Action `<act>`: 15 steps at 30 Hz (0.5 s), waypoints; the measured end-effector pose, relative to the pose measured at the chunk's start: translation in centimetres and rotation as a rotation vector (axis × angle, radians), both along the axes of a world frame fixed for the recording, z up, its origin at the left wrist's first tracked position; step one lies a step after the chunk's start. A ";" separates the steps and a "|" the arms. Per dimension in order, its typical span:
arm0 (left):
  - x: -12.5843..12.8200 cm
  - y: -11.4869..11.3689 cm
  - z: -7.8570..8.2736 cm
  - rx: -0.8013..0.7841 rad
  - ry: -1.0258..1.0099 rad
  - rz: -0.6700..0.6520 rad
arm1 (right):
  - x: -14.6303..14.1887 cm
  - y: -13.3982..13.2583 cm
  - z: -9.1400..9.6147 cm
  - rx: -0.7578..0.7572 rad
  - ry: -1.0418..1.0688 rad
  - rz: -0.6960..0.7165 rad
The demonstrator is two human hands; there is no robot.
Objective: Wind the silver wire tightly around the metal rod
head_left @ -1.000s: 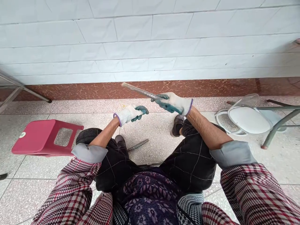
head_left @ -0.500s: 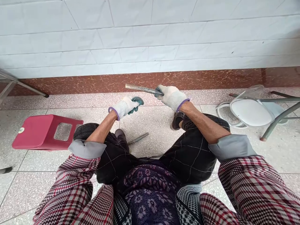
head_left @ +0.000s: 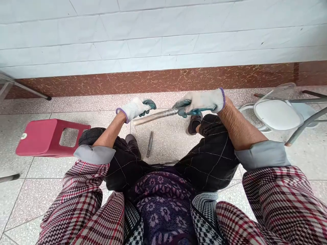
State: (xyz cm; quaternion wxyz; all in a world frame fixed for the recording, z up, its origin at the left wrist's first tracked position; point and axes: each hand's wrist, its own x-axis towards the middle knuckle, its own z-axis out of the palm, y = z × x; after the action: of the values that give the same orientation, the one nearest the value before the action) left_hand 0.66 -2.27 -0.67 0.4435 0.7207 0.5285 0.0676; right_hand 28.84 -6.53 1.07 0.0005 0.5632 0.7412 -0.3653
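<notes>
My right hand (head_left: pixel 196 102), in a white glove with green-coated palm and fingers, is closed around one end of a rod (head_left: pixel 149 118). A silvery wire coil (head_left: pixel 170 112) wraps the rod near my fingers; the pale, bare end points left. My left hand (head_left: pixel 138 107), gloved the same way, hovers just above that end. Its fingers are loosely bent and apart, with nothing visible in them. On the floor between my feet lies a short silvery ribbed piece (head_left: pixel 150 144), pointing away from me.
A red plastic stool (head_left: pixel 43 137) lies on its side at left. To the right is a white round-seated chair (head_left: pixel 278 114) beside metal legs (head_left: pixel 306 126). Ahead stands a tiled wall (head_left: pixel 163 46) with a reddish-brown base strip (head_left: pixel 158 81). A metal leg (head_left: pixel 30 89) reaches in at far left.
My right hand has turned and brought the rod lower, so its bare end sits below my left hand. The ribbed piece on the floor has swung from slanting to nearly straight away from me.
</notes>
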 end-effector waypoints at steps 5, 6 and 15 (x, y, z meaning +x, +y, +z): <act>1.4 -0.9 -1.2 -0.089 -0.115 -0.045 | -3.0 0.3 0.8 0.057 0.368 -0.174; 1.6 -1.1 -1.4 -0.101 -0.132 -0.043 | -3.6 0.7 0.8 0.131 0.300 -0.219; 0.0 0.5 -1.9 -0.029 -0.088 0.102 | -2.1 2.7 -0.9 0.289 -0.579 -0.087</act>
State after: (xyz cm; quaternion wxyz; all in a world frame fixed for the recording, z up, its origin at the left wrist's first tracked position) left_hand 0.66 -1.78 -2.56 0.4727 0.6828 0.5453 0.1140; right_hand 26.71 -3.82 0.22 0.1154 0.6690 0.7297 -0.0807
